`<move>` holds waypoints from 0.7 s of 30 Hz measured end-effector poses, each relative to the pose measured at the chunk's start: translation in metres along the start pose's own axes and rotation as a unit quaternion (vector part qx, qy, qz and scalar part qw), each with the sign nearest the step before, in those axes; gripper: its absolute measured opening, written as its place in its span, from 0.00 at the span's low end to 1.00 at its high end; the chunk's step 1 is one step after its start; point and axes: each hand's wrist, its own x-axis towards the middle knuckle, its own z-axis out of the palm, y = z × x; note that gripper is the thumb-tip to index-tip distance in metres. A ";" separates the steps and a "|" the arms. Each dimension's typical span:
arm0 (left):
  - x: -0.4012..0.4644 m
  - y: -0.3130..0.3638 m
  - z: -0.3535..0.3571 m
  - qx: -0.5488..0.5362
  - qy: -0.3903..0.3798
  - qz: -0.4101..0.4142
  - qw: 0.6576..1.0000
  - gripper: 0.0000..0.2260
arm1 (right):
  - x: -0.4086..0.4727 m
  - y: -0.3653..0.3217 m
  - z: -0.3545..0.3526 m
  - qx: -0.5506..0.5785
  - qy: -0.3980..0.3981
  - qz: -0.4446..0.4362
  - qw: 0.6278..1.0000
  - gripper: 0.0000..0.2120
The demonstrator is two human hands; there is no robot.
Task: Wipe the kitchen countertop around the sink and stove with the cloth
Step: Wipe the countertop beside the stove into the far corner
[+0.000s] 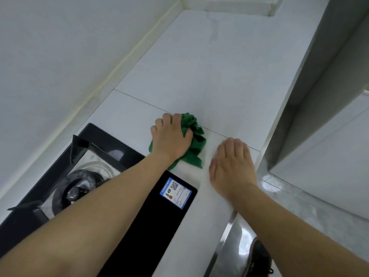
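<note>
At the stove's (151,216) 1 o'clock, left hand (169,136) grips bunched cloth (194,136), soft, light, best pressed from above; right hand (232,166) lies flat, empty.

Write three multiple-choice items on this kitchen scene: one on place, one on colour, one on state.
1. Where does the cloth lie?
A. on the stove
B. on the countertop beside the stove
C. on the floor

2. What colour is the cloth?
A. green
B. yellow
C. white

3. What is the right hand doing?
A. gripping the cloth
B. lifting a pot
C. resting flat on the countertop

Key: 1 B, it sits just past the stove corner; 2 A, plainly green; 3 C, fingers straight, while the left hand holds the cloth.
</note>
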 end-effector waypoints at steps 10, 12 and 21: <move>0.005 -0.010 0.002 -0.015 0.022 -0.084 0.996 0.21 | 0.031 0.014 0.006 0.029 -0.010 -0.104 0.994 0.32; -0.006 0.006 0.001 -0.006 0.043 -0.126 0.991 0.21 | 0.032 0.014 0.005 0.028 -0.011 -0.108 0.994 0.32; -0.003 -0.007 -0.001 0.023 0.044 -0.122 0.991 0.20 | 0.031 0.015 0.006 0.042 -0.003 -0.107 0.993 0.32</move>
